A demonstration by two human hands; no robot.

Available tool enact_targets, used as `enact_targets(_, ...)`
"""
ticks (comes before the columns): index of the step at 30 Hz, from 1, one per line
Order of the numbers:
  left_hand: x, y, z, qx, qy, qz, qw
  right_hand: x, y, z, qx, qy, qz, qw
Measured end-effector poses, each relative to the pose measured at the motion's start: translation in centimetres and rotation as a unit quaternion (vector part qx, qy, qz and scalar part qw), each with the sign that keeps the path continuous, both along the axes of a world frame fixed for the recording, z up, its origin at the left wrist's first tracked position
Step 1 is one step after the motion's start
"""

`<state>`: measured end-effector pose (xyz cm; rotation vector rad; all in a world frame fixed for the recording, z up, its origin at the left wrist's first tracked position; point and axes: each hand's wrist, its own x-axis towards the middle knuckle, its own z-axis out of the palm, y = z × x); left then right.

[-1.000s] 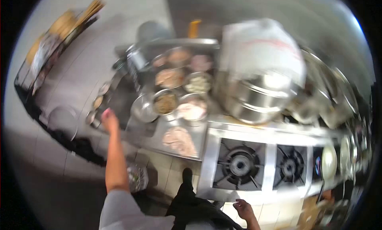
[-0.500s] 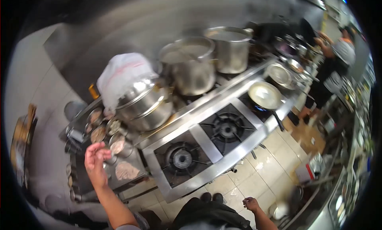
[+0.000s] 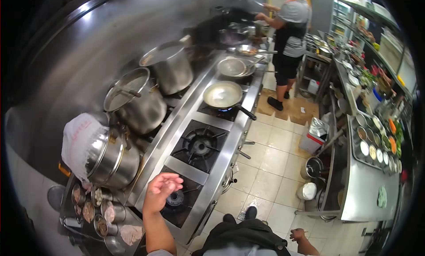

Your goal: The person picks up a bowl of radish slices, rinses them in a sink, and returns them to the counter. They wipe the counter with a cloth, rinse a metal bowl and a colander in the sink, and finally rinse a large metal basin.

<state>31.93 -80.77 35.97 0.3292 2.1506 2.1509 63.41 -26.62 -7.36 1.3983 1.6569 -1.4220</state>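
My left hand [image 3: 163, 190] is raised over the near burner [image 3: 175, 197] of the steel stove. Its fingers are loosely bent and apart, with nothing in them. At the lower right, my right hand [image 3: 299, 234] hangs low over the tiled floor, fingers partly spread, with nothing visible in it. Farther along the stove a frying pan [image 3: 222, 95] holds pale liquid above a blue flame, its black handle pointing toward the aisle. Between that pan and my left hand is another burner [image 3: 200, 145]. Metal containers of seasonings [image 3: 113, 211] stand left of my left forearm.
Large steel pots [image 3: 137, 101] line the back of the stove; a white cloth [image 3: 84, 141] covers one. A co-worker [image 3: 292, 39] stands at the far end. On the right, a steel counter [image 3: 363, 198] carries a tray of small bowls [image 3: 372, 145]. Buckets [image 3: 312, 167] sit below.
My view has swung right, bringing the right-hand counter and the co-worker into fuller sight. My left hand has gone from above the seasoning containers to above the near burner.
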Motion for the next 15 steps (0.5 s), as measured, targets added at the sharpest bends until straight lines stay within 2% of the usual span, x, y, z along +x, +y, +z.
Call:
enact_targets(3, -1.1, 4.4, 0.4, -0.038, -0.013, -0.076, 0.996, 2.5, -0.4, -1.0, -0.047, 0.031, -0.056, 0.997)
enact_targets(4, -1.3, 6.2, 0.6, -0.022, -0.027, -0.100, 0.994, 3.1, -0.8, 0.0, -0.011, 0.017, -0.031, 0.999)
enact_targets(6, -1.3, 10.2, 0.4, -0.016, -0.043, -0.146, 0.988, 8.9, 2.2, -10.9, 0.019, 0.093, 0.128, 0.987)
enact_targets(7, -1.2, 12.4, 0.4, -0.053, -0.048, -0.158, 0.985, 7.9, 1.9, -4.7, 0.134, 0.070, 0.350, 0.924)
enact_targets(8, -1.0, 14.8, -0.1, -0.068, -0.041, -0.178, 0.981, 10.1, 2.8, -7.6, 0.279, 0.125, 0.498, 0.812)
enact_targets(9, -0.8, 17.2, -0.9, -0.080, -0.035, -0.199, 0.976, 10.5, 2.5, -6.5, 0.121, 0.029, 0.206, 0.971)
enact_targets(10, -0.5, 19.6, -1.7, -0.102, -0.042, -0.222, 0.969, 11.5, 2.9, -7.7, 0.075, 0.023, 0.073, 0.994)
enact_targets(11, -0.5, 22.1, -2.5, -0.123, -0.042, -0.239, 0.962, 15.2, 4.5, -16.3, 0.090, 0.196, 0.109, 0.970)
enact_targets(12, -0.1, 24.9, -3.0, -0.130, -0.057, -0.257, 0.956, 14.0, 4.5, -10.9, 0.050, 0.086, -0.044, 0.994)
enact_targets(13, 0.4, 27.8, -3.6, -0.160, -0.066, -0.268, 0.948, 12.8, 4.6, -3.7, 0.004, 0.057, -0.202, 0.978)
enact_targets(15, 2.2, 34.3, -3.6, -0.206, -0.082, -0.301, 0.927, 15.5, 6.6, -4.6, -0.008, 0.077, -0.266, 0.961)
